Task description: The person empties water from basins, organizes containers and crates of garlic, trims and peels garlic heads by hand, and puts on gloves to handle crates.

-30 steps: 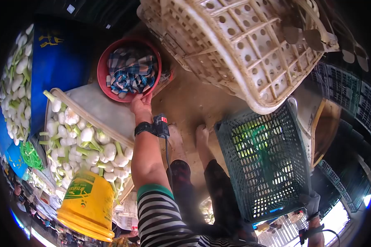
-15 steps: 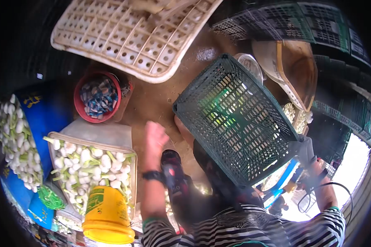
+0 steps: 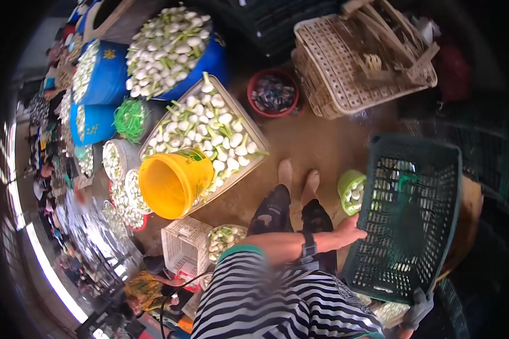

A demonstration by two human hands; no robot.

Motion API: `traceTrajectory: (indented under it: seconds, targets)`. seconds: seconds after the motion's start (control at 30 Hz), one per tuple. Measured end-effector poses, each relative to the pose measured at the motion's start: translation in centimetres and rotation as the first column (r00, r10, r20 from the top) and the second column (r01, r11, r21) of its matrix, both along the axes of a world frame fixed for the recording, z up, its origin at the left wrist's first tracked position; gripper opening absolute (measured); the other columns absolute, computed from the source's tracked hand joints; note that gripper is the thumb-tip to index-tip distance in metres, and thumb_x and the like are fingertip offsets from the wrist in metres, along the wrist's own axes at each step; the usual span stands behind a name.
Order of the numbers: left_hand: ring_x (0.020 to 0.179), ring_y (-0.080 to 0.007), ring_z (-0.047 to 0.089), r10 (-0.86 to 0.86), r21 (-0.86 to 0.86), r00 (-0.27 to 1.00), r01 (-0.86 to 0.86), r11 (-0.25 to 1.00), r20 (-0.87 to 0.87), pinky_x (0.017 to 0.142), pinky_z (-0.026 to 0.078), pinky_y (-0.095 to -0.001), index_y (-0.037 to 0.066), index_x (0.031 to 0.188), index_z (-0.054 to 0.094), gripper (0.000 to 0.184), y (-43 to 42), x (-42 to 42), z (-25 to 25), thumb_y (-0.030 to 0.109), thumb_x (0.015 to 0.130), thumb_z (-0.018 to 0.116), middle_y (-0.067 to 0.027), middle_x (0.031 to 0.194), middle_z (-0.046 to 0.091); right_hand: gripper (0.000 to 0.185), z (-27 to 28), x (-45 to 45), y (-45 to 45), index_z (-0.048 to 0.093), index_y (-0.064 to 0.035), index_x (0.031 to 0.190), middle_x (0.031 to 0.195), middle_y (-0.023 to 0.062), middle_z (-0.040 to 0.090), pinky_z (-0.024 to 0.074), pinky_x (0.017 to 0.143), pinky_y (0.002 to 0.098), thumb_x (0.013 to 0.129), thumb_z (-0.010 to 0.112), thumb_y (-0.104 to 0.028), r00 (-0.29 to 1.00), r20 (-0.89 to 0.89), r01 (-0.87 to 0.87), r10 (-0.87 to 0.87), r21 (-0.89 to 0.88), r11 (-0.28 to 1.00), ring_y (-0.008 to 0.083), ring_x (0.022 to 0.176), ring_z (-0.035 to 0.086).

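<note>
A dark green plastic crate (image 3: 411, 220) with slotted sides is tilted at my right side, its open top towards me. My right hand (image 3: 419, 309), in a grey glove, is closed on the crate's lower corner. My left hand (image 3: 348, 231), bare with a dark watch on the wrist, reaches across my body and grips the near rim of the crate; some fingers are hidden. Something green and stringy lies inside the crate. Just beyond the left hand, a light green bucket (image 3: 350, 186) of white bulbs stands on the floor.
A rectangular tub (image 3: 249, 152) of garlic bulbs with green stems stands left, a yellow bucket (image 3: 172, 183) resting on it. Behind are blue barrels (image 3: 214, 62) of bulbs, a red basin (image 3: 272, 110), and a white perforated crate (image 3: 336, 73) bearing wooden pieces. Other people sit far left.
My view has turned left. My left hand has swung across from the open floor to the crate's rim. The right hand still holds the crate, now on my far right.
</note>
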State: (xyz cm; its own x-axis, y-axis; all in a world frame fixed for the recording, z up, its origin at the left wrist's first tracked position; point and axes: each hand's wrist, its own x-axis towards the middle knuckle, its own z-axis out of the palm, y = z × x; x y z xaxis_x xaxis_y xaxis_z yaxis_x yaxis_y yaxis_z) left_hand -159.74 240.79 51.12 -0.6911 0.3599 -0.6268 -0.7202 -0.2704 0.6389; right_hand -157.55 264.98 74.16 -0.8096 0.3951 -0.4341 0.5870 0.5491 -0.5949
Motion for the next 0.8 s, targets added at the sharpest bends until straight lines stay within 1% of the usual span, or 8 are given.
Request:
traceTrajectory:
  seconds: [0.17, 0.3, 0.37, 0.5, 0.57, 0.7, 0.77, 0.8]
  targets:
    - [0.113, -0.0205, 0.045, 0.159, 0.155, 0.875, -0.098, 0.983, -0.457, 0.098, 0.034, -0.0337, 0.003, 0.135, 0.027, 0.077, -0.6, -4.0, 6.3, 0.012, 0.071, 0.069, -0.0129, 0.120, 0.050, 0.022, 2.0, 2.4, 4.7, 0.070, -0.0023, 0.079, 0.078, 0.0163, 0.065, 0.0485, 0.061, 0.0431, 0.078, 0.051, -0.013, 0.800, -0.230, -0.337, 0.555, 0.592, 0.732, 0.0360, 0.068, 0.059]
    - [0.112, -0.0243, 0.047, 0.209, 0.143, 0.834, -0.157, 0.977, -0.511, 0.098, 0.035, -0.0338, 0.002, 0.136, 0.020, 0.083, -2.3, -5.9, 11.1, 0.008, 0.067, 0.064, -0.0161, 0.125, 0.047, 0.020, 1.0, 0.1, 8.8, 0.069, 0.0001, 0.080, 0.081, 0.0174, 0.065, 0.0492, 0.065, 0.0415, 0.077, 0.061, -0.017, 0.682, -0.277, -0.381, 0.676, 0.655, 0.653, 0.0322, 0.071, 0.061]
    - [0.104, -0.0299, 0.055, 0.271, 0.008, 0.751, -0.333, 0.943, -0.602, 0.090, 0.041, -0.0358, 0.004, 0.137, 0.019, 0.082, -1.2, -6.4, 9.0, 0.004, 0.065, 0.056, -0.0203, 0.118, 0.053, 0.023, 4.0, -3.2, -1.2, 0.067, 0.0042, 0.077, 0.080, 0.0199, 0.062, 0.0493, 0.063, 0.0391, 0.075, 0.063, -0.019, 0.819, -0.567, -0.012, 0.086, 0.133, 0.991, 0.0281, 0.070, 0.061]
    - [0.111, -0.0279, 0.050, 0.439, 0.015, 0.513, -0.638, 0.770, -0.737, 0.093, 0.039, -0.0345, 0.006, 0.140, 0.016, 0.086, -6.4, -5.9, 12.4, 0.002, 0.063, 0.054, -0.0194, 0.124, 0.049, 0.029, 2.4, -7.7, -0.9, 0.066, 0.0078, 0.086, 0.083, 0.0203, 0.060, 0.0490, 0.060, 0.0391, 0.068, 0.069, -0.015, 0.632, -0.710, -0.321, 0.313, 0.127, 0.938, 0.0257, 0.072, 0.058]
    - [0.114, -0.0265, 0.048, 0.508, 0.082, 0.433, -0.695, 0.714, -0.745, 0.095, 0.037, -0.0329, 0.006, 0.141, 0.016, 0.087, -9.3, -5.4, 13.6, 0.002, 0.063, 0.054, -0.0184, 0.126, 0.047, 0.034, 2.9, -9.2, -3.9, 0.056, 0.0089, 0.109, 0.110, 0.0141, 0.057, 0.0446, 0.080, 0.0305, 0.083, 0.052, -0.012, 0.859, -0.507, -0.279, 0.077, -0.335, 0.900, 0.0209, 0.093, 0.055]
    - [0.116, -0.0226, 0.045, 0.611, 0.162, 0.339, -0.770, 0.617, -0.716, 0.098, 0.033, -0.0300, 0.002, 0.138, 0.023, 0.083, -16.4, -2.8, 15.7, 0.000, 0.061, 0.053, -0.0150, 0.127, 0.045, 0.032, 2.3, -14.0, -7.5, 0.055, 0.0077, 0.112, 0.115, 0.0152, 0.055, 0.0445, 0.086, 0.0334, 0.088, 0.049, -0.012, 0.111, -0.487, -0.610, 0.866, 0.655, 0.446, 0.0247, 0.101, 0.055]
    - [0.112, -0.0221, 0.047, 0.620, 0.059, 0.305, -0.867, 0.495, -0.722, 0.097, 0.034, -0.0300, 0.001, 0.135, 0.027, 0.080, -20.3, 0.2, 17.6, -0.001, 0.059, 0.053, -0.0131, 0.122, 0.049, 0.032, 1.4, -16.8, -9.8, 0.054, 0.0050, 0.114, 0.113, 0.0177, 0.056, 0.0444, 0.086, 0.0327, 0.089, 0.046, -0.012, -0.100, -0.380, -0.499, 0.920, 0.819, 0.284, 0.0279, 0.103, 0.055]
    - [0.110, -0.0219, 0.048, 0.624, 0.026, 0.277, -0.902, 0.431, -0.731, 0.096, 0.035, -0.0298, 0.000, 0.134, 0.029, 0.079, -22.5, 1.7, 18.5, -0.002, 0.058, 0.053, -0.0121, 0.120, 0.050, 0.032, 1.8, -16.5, -12.9, 0.053, 0.0036, 0.116, 0.116, 0.0177, 0.055, 0.0437, 0.087, 0.0328, 0.089, 0.045, -0.012, 0.086, -0.550, -0.641, 0.831, 0.608, 0.469, 0.0281, 0.106, 0.053]
